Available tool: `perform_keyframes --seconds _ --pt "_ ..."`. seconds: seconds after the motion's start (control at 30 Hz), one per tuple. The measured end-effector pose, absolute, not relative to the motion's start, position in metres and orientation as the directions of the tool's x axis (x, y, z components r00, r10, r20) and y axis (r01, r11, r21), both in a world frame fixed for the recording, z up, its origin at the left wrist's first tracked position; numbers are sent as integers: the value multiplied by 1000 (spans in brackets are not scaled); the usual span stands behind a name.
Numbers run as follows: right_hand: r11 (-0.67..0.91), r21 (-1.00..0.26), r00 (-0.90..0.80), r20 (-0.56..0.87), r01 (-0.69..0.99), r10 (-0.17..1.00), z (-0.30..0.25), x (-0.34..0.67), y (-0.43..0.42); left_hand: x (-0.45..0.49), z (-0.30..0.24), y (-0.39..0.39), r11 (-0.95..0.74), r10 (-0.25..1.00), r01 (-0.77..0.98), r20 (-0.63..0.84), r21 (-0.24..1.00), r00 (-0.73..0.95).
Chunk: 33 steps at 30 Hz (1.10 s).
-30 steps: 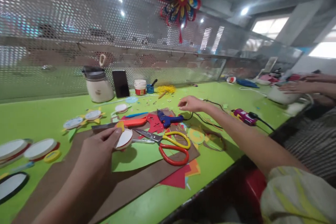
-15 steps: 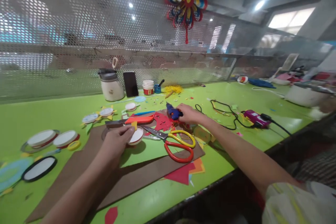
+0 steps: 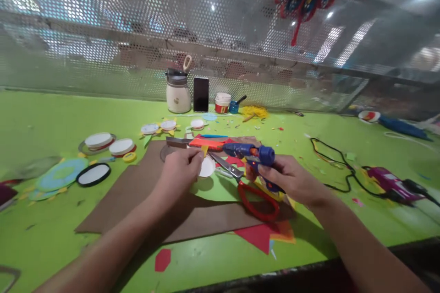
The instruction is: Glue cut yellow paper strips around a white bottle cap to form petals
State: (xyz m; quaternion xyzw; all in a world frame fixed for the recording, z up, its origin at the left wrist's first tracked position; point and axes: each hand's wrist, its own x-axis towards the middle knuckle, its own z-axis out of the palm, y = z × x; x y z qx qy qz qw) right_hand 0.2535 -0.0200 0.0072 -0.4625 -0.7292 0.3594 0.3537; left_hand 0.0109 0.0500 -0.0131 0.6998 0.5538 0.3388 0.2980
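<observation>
My left hand is closed in a pinch at the edge of a small white disc. A yellow paper piece stands up at its fingertips. Wrapped round the grip of a blue hot glue gun is my right hand; the nozzle points left, above the disc. Below the gun lie scissors with a red handle loop, the yellow loop mostly hidden. An orange-handled cutter lies behind the disc. Under all this is brown cardboard.
White round lids, a black-rimmed oval and a blue paper ring lie left. A jug, phone and paint pots stand at the back. A black cord and purple device lie right.
My right hand has lifted the glue gun from behind the scissors and brought it nearer, its nozzle now by the disc. My left hand keeps its pinch. The view has turned left.
</observation>
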Motion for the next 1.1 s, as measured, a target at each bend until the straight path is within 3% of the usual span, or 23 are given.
perform_keyframes --seconds 0.17,0.33,0.6,1.1 --pt "313 -785 -316 158 535 936 1 246 -29 10 -15 47 -371 922 757 310 538 231" --pt "359 -756 -359 175 547 917 -3 243 -32 11 -16 43 -468 865 782 394 412 310" --pt "366 -740 -384 156 564 910 -3 239 -34 12 -20 39 -543 804 757 484 364 345" --pt "408 -703 -388 201 582 900 -5 239 -34 15 -13 35 -528 822 768 446 362 355"
